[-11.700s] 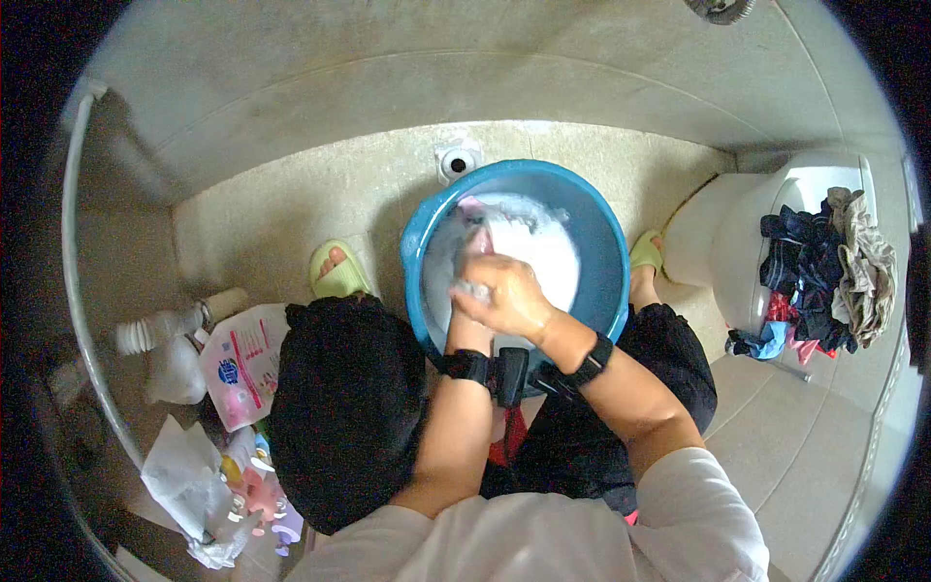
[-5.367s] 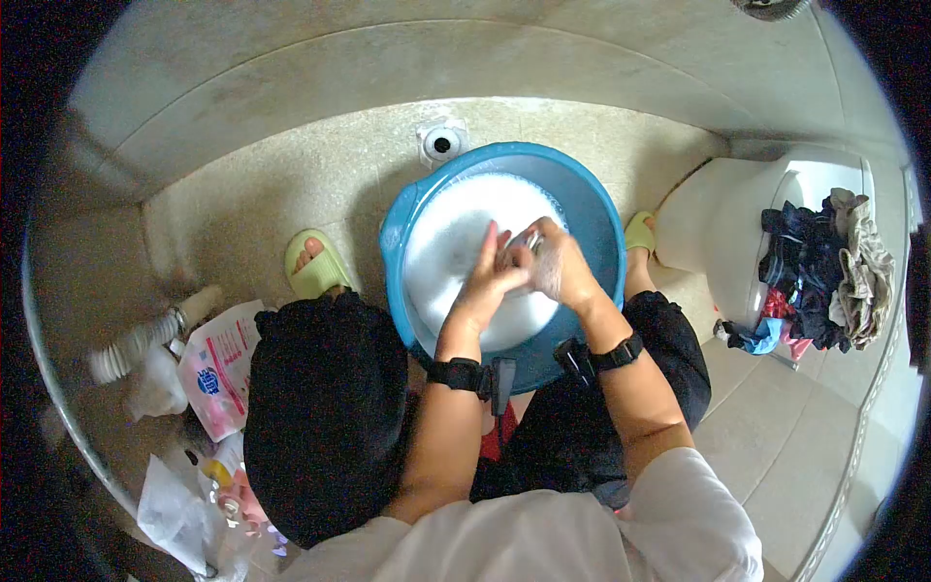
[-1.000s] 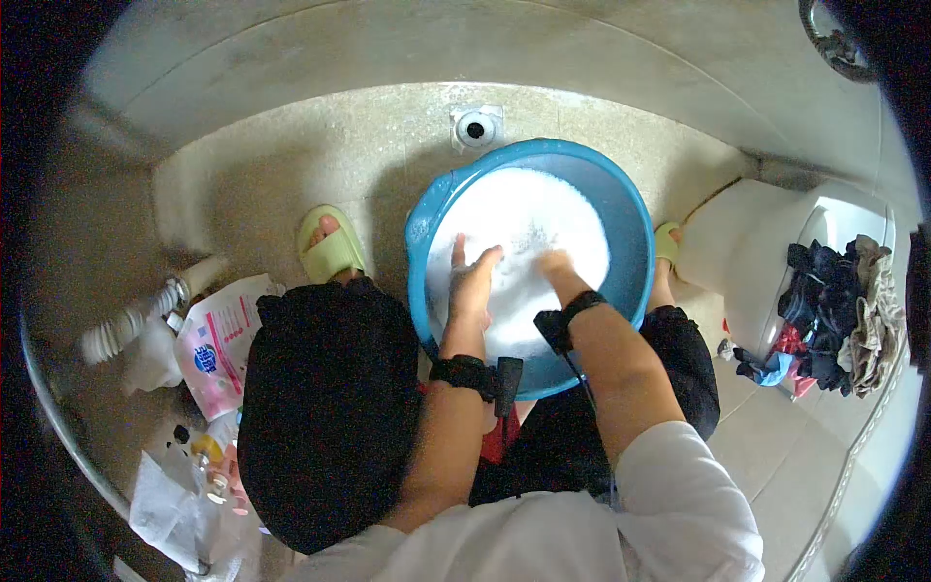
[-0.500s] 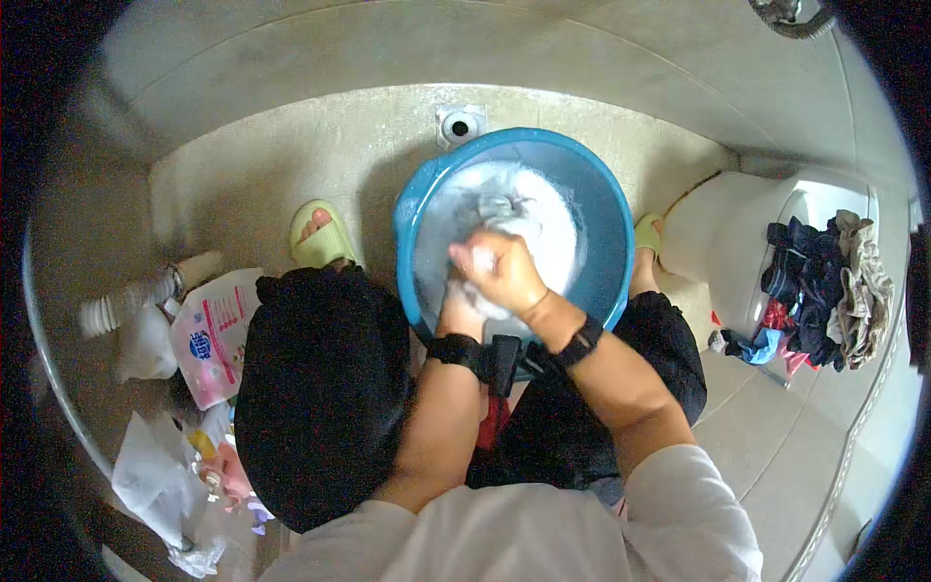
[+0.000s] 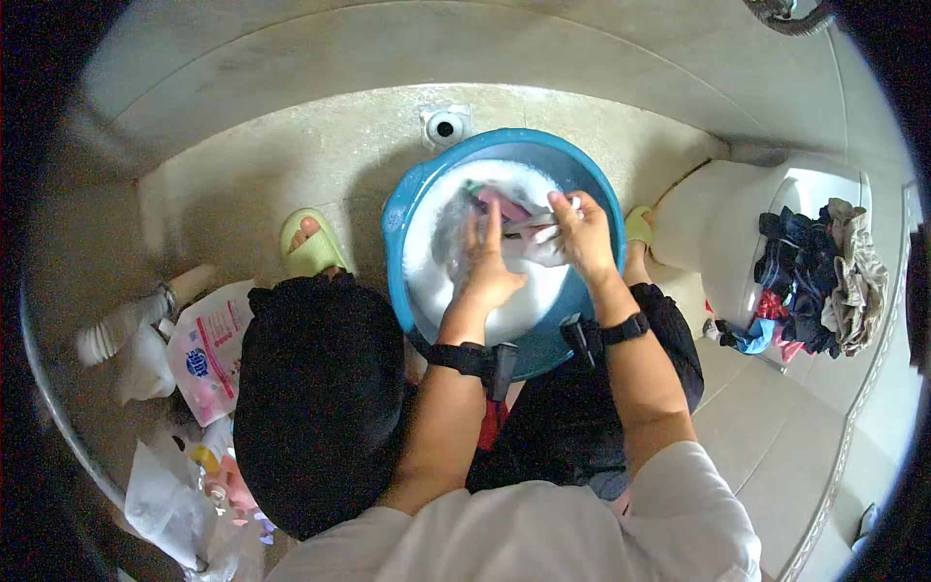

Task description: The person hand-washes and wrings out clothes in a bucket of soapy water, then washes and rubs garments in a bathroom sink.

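Note:
A blue basin [image 5: 398, 257] stands on the floor between my feet, with white suds [image 5: 529, 294] in it. In the suds lies a wet piece of cloth [image 5: 543, 242], pale with pink and green parts. My right hand [image 5: 586, 238] pinches the cloth's right end near the basin's right wall. My left hand [image 5: 491, 272] is over the suds at the cloth's left side, fingers spread and partly blurred, touching or just above the cloth. Its fingers are not closed on anything I can see.
A pile of dark and beige clothes [image 5: 805, 276] sits at the right on a white fixture. A floor drain [image 5: 445, 128] lies behind the basin. At the left are a pink-and-white detergent bag [image 5: 206, 354], a ribbed white hose [image 5: 121, 328] and clear plastic wrapping [image 5: 170, 500].
My hands were together over the suds and have moved apart. The right hand went to the right with the cloth's end, the left hand opened, and the cloth's pink part shows now.

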Demonstrator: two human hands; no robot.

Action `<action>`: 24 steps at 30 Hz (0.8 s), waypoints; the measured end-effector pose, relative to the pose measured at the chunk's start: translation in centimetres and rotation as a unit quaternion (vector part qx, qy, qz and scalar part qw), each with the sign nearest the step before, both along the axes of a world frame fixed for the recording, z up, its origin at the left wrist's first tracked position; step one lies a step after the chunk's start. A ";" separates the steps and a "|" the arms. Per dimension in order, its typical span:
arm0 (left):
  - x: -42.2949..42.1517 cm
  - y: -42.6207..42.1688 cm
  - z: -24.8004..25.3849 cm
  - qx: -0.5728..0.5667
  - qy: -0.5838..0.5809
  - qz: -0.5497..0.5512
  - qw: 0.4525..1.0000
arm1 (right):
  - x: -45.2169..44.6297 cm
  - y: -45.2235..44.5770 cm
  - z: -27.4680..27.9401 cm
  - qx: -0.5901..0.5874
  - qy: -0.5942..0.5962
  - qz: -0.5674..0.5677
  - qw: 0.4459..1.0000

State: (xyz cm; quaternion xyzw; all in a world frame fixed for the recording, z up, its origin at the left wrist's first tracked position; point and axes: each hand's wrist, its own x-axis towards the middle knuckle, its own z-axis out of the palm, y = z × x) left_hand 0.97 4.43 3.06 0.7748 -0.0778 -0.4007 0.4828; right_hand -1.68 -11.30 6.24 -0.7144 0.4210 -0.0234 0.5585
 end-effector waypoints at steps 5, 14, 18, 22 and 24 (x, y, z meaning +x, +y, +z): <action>2.1 -1.4 2.5 -0.185 -0.141 -0.041 0.972 | 1.6 2.8 4.0 0.321 -0.142 -0.042 0.936; 1.3 -0.5 2.5 -0.294 0.163 0.128 0.933 | 0.0 3.2 5.7 -0.169 -0.036 0.136 0.976; 0.7 -1.0 3.2 -0.264 0.141 0.132 0.945 | 0.0 4.7 6.2 -0.043 0.064 0.074 0.994; 1.8 -0.3 5.4 -0.221 0.093 0.053 0.969 | -1.1 4.0 4.0 -0.089 0.010 0.050 0.995; 0.9 -0.8 2.7 -0.365 0.084 0.083 0.924 | -1.5 4.0 3.8 -0.055 -0.132 0.009 0.990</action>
